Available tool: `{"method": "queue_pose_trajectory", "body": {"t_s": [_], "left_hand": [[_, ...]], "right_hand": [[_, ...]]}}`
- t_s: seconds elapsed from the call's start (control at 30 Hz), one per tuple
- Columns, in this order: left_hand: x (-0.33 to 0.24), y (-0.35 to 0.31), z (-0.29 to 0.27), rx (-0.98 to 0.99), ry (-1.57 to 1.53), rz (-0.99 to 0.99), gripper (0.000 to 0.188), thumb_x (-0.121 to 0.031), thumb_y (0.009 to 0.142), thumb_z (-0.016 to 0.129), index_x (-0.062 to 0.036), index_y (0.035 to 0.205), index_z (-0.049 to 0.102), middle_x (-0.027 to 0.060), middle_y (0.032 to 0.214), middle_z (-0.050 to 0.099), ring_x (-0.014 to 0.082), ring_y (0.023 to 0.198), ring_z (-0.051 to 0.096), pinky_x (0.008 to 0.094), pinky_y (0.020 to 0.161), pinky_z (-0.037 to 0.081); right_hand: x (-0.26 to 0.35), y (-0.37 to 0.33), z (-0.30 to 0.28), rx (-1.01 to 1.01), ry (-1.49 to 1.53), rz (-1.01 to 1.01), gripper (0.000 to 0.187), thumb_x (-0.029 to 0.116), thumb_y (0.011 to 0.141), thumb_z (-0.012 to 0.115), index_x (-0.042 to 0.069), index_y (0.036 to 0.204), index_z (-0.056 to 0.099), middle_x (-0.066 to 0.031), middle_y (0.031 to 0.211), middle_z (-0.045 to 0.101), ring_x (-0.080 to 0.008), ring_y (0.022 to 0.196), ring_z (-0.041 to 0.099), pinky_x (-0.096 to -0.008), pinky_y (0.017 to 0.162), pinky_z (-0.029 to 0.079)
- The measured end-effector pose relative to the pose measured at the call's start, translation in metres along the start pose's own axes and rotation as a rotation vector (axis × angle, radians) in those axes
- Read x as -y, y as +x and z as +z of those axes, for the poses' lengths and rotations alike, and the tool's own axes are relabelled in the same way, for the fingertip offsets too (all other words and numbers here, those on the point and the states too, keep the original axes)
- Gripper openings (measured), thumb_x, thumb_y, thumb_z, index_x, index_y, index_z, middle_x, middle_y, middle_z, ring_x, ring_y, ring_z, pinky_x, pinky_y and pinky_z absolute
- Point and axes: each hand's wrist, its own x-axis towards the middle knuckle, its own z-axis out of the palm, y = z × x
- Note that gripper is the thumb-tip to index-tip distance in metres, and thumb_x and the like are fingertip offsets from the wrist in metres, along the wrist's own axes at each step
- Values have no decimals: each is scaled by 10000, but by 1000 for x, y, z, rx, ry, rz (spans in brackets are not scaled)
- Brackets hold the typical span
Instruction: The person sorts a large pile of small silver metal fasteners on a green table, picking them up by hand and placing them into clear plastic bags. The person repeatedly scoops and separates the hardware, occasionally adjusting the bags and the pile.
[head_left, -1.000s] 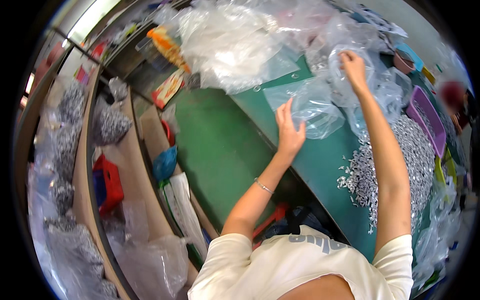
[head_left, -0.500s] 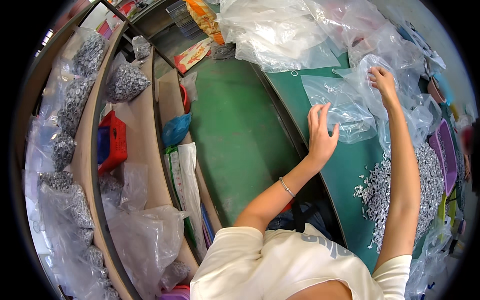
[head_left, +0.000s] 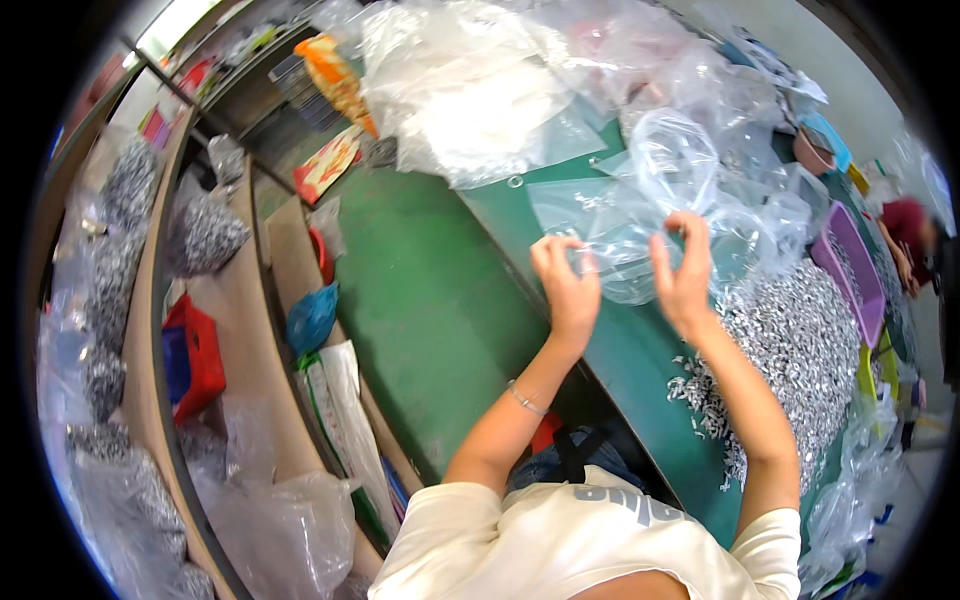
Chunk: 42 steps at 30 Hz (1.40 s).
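Observation:
My left hand (head_left: 568, 292) is at the near-left edge of a thin clear plastic bag (head_left: 620, 262) on the green table (head_left: 635, 385). Its fingers are curved, with a gap to the thumb, and nothing shows between them. Over the bag's near right part is my right hand (head_left: 686, 282), thumb and fingers spread apart and bent. Whether the fingertips touch the film cannot be made out. Behind the right hand lie more crumpled clear bags (head_left: 675, 150). A large heap of small silvery metal pieces (head_left: 790, 350) spreads beside my right forearm.
A purple basin (head_left: 850, 275) stands beyond the heap, and a stack of clear bags (head_left: 460, 100) covers the table's far end. Shelves on the left hold bagged metal rings (head_left: 212, 235) and a red basket (head_left: 195, 360). Another person (head_left: 905, 235) is at the far right.
My right hand has drawn back toward me and left, coming nearer my left hand over the bag. The view has shifted, moving the surroundings in the picture.

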Motion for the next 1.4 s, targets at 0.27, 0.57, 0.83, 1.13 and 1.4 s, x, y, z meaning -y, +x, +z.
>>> {"method": "queue_pose_trajectory", "body": {"t_s": [0.27,0.57,0.83,1.13,1.4], "left_hand": [[-5,-1,-18,217,-171,-199,262,-4,824,660,-17,1048,524,197,1170,548,340,1098,549,387,958,422],[40,21,-17,226,-289,-376,186,-60,889,641,56,1033,668,40,741,641,139,672,578,268,637,468],[62,60,-13,85,-1168,-1132,288,33,917,401,-15,1171,529,179,1034,606,249,775,610,374,733,546],[24,75,-33,620,-177,-399,555,74,850,506,-37,1386,412,165,1143,580,317,1055,581,372,935,467],[-23,59,-29,700,354,75,360,61,796,556,17,1152,579,234,1014,643,435,972,605,444,883,486]], "right_hand": [[-42,-44,33,6,244,718,534,141,764,749,-61,1204,524,-205,1096,614,-283,1047,598,-365,903,457],[-26,-22,28,-50,1242,1143,226,8,923,504,-68,1122,578,-138,983,668,-193,890,634,-321,767,507],[-83,-35,47,-13,1709,1474,265,35,883,493,-76,1119,537,-175,953,646,-268,845,647,-398,789,543],[-66,-30,24,203,708,868,297,171,869,607,32,1124,548,-101,936,621,-209,836,605,-340,777,473],[-25,-30,41,-201,-208,397,505,169,833,650,-47,1231,428,-238,1257,446,-378,1175,432,-453,1005,325]]}}
